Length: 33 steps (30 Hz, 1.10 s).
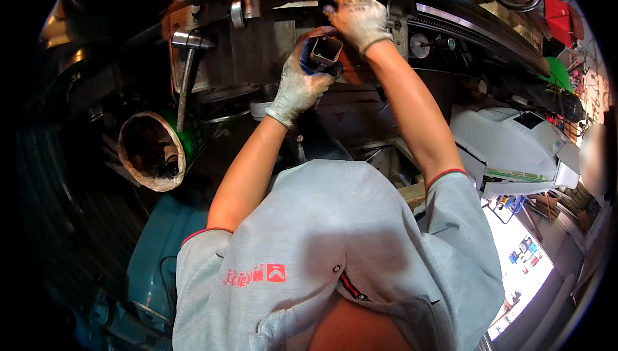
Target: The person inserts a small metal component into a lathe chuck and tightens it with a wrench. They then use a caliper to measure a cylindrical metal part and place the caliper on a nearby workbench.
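My left hand [297,85], in a whitish glove with a dark blue palm, is wrapped round a short square metal tube [327,48]. The tube's hollow end faces up toward me. Just beyond it and to the right, my right hand [360,19] wears a similar, soiled glove. Its fingers are curled in at the dark edge of the machine [273,45]; what lies between them, if anything, is hidden. Both arms are stretched forward over the machine.
A metal lever [187,84] with a thick round head stands at the left. Below it is a green bucket [152,151] with dark contents. A long threaded rod [470,32] runs off to the right, above a pale grey machine cover [508,138].
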{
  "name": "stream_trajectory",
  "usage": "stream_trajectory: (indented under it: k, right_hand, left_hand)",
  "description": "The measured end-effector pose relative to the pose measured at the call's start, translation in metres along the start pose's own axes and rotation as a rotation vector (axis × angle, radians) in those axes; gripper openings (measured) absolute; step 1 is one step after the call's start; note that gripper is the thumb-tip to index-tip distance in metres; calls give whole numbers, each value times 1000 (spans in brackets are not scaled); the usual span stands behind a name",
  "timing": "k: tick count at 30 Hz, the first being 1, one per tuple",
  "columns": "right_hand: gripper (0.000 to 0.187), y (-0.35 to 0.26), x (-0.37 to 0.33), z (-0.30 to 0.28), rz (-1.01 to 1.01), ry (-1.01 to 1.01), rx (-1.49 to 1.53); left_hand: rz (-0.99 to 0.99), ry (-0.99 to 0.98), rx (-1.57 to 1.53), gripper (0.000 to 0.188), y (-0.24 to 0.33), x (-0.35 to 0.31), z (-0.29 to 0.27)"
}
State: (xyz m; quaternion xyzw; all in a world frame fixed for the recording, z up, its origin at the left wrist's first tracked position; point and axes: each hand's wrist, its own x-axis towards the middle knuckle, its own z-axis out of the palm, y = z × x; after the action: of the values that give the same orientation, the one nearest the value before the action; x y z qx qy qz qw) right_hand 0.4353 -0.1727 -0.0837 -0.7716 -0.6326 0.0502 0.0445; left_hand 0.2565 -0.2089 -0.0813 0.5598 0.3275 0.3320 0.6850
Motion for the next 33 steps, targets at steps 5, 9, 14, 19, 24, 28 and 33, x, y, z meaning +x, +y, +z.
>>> stream_trajectory:
  k: [5, 9, 14, 19, 24, 28, 33]
  right_hand:
    - [33, 6, -2, 4, 2, 276, 72]
    - [30, -8, -59, -77, 160, 171, 1398]
    - [33, -13, -99, -99, 104, -5, 991]
    - [33, 7, -111, -89, 162, 239, 1354]
    - [37, 66, -115, -32, 404, 86, 598]
    - [40, 59, -94, 5, 300, -18, 33]
    - [39, 66, -63, 11, 385, -183, 57]
  left_hand:
    - [-19, -13, -21, 61, 3, -4, -3]
    - [28, -2, -15, 60, -1, 0, -2]
    - [46, -47, 131, 60, 3, 3, 1]
    - [-49, -55, 26, 60, 7, 2, 6]
    - [35, 29, -15, 59, -1, -3, 0]
    - [13, 19, 16, 61, 0, -4, -2]
    - [-35, 3, 44, 61, -4, -11, -2]
